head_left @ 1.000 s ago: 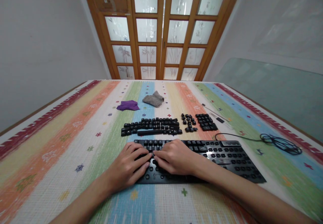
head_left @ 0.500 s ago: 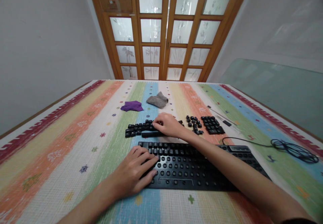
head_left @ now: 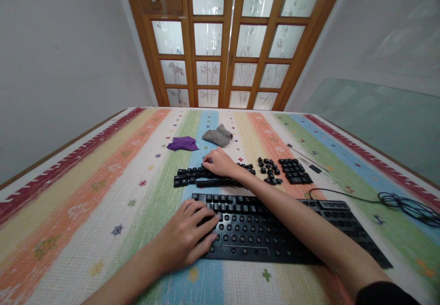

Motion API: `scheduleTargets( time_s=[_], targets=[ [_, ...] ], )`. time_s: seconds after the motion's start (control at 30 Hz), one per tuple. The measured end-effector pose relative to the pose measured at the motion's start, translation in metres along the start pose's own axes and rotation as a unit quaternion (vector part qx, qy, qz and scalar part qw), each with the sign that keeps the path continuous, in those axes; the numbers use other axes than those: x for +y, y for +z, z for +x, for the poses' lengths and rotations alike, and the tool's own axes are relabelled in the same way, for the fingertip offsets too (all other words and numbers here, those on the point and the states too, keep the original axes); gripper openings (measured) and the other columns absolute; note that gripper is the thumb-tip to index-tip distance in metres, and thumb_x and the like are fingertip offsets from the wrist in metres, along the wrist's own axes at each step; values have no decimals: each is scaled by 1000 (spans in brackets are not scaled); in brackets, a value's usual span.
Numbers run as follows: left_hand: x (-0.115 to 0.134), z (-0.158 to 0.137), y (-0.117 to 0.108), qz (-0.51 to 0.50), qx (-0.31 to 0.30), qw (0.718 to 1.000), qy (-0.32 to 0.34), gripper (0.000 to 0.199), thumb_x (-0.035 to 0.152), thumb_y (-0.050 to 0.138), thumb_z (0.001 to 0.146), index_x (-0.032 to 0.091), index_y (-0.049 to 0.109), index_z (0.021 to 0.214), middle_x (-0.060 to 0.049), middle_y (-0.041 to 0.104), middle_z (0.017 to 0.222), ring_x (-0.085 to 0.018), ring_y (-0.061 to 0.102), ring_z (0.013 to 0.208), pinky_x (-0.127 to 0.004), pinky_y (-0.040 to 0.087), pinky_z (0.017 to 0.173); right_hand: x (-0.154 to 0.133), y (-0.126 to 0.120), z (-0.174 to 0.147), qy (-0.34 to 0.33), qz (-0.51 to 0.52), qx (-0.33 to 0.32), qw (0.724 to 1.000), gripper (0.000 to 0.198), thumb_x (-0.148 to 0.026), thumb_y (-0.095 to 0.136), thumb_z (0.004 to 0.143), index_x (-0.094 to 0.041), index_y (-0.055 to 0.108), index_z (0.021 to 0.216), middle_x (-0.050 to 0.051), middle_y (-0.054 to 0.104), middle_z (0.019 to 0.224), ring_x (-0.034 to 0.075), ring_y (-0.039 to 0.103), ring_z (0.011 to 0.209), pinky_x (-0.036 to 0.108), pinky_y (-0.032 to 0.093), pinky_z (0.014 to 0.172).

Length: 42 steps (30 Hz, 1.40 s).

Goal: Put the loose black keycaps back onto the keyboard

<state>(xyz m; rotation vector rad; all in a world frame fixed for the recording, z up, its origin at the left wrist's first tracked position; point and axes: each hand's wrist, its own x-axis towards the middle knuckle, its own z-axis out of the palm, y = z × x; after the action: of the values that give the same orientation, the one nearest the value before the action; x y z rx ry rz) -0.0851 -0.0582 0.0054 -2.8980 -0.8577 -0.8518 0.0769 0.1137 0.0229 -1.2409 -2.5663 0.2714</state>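
Note:
A black keyboard (head_left: 247, 238) lies across the table in front of me, with keycaps on its upper rows and bare key posts lower down. My left hand (head_left: 192, 231) rests on its left end, fingers spread. Beyond the keyboard, my right hand (head_left: 222, 163) is over a group of loose black keycaps (head_left: 185, 179), thumb and fingers pinched together. Something dark, apparently a keycap, shows between these fingertips, though it is mostly hidden. A long space bar (head_left: 215, 183) lies at the near edge of the group, below my right wrist. My right forearm covers part of the keyboard.
A purple cloth (head_left: 183, 143) and a grey cloth (head_left: 218, 136) lie farther back. To the right are scattered keycaps (head_left: 270, 169), a neat keycap block (head_left: 294, 171), a thin stick (head_left: 307, 156), a small black piece (head_left: 315, 169) and the coiled cable (head_left: 409, 204).
My right hand has lifted slightly and moved a little away from me over the loose keycaps. The left hand stays on the keyboard. The whole view has shifted slightly.

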Motion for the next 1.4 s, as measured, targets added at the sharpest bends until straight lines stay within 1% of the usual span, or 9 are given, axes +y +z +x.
scheduleTargets(
  time_s=[0.1, 0.2, 0.43, 0.6, 0.73, 0.83, 1.07, 1.17, 1.4],
  targets=[
    [0, 0, 0, 10, 3, 1000, 3, 26, 21, 51, 98, 15, 64, 120, -11, 66, 109, -26, 55, 105, -44, 47, 92, 0, 1, 1, 4, -7, -8, 1000, 23, -17, 56, 90, -12, 79, 87, 9, 76, 85, 19, 58, 79, 30, 37, 81],
    [0, 0, 1, 12, 4, 1000, 4, 28, 21, 50, 99, 14, 62, 123, -10, 67, 105, -26, 55, 103, -43, 47, 92, -1, 3, 3, 7, -12, -11, 1000, 24, -18, 56, 91, -12, 79, 87, 9, 76, 86, 20, 59, 80, 31, 37, 83],
    [0, -1, 2, 20, -5, 1000, 8, 26, 22, 50, 99, 14, 64, 120, -11, 65, 111, -26, 55, 107, -44, 47, 93, 2, 10, 5, 13, -17, -8, 1000, 20, -20, 58, 92, -12, 76, 87, 10, 74, 90, 23, 60, 93, 34, 41, 88],
    [1, 0, 3, 14, -4, 1000, 6, 28, 23, 49, 100, 14, 62, 123, -10, 67, 105, -26, 56, 103, -45, 47, 92, 2, 15, 8, 13, -12, -1, 1000, 19, -32, 62, 95, -14, 66, 89, 4, 68, 94, 19, 63, 92, 40, 48, 90],
    [2, 1, 3, 10, 0, 1000, 4, 28, 25, 49, 100, 13, 62, 121, -10, 68, 101, -27, 56, 101, -47, 47, 91, -1, 14, 8, -2, 10, 24, 1000, 17, -21, 61, 93, -13, 65, 78, 7, 68, 85, 20, 59, 88, 36, 44, 88],
    [1, 1, 1, 17, -4, 1000, 3, 27, 25, 49, 100, 15, 64, 120, -10, 67, 105, -26, 57, 102, -45, 48, 91, -4, 10, 2, -25, 31, 47, 998, 15, -20, 61, 92, -13, 65, 80, 9, 67, 86, 21, 56, 88, 35, 41, 86],
    [0, 0, 2, 25, 1, 1000, 10, 28, 23, 51, 98, 14, 63, 123, -13, 66, 120, -27, 57, 110, -46, 47, 95, -10, -9, -37, -90, 68, 77, 991, 9, -22, 59, 94, -15, 60, 90, 8, 63, 92, 21, 52, 91, 36, 42, 88],
    [1, 0, 2, 19, -3, 1000, 4, 30, 25, 51, 99, 15, 62, 125, -12, 67, 119, -27, 58, 111, -46, 47, 96, -12, -17, -64, -109, 84, 80, 987, 9, -24, 58, 96, -16, 58, 93, 7, 62, 94, 21, 52, 93, 36, 43, 87],
    [3, -1, 4, -5, -20, 1000, -8, 28, 23, 51, 99, 13, 61, 123, -12, 67, 118, -28, 56, 112, -49, 46, 96, -14, -26, -125, -113, 138, 46, 983, 8, -25, 53, 99, -17, 56, 97, 7, 59, 96, 21, 50, 95, 37, 45, 87]
  ],
)
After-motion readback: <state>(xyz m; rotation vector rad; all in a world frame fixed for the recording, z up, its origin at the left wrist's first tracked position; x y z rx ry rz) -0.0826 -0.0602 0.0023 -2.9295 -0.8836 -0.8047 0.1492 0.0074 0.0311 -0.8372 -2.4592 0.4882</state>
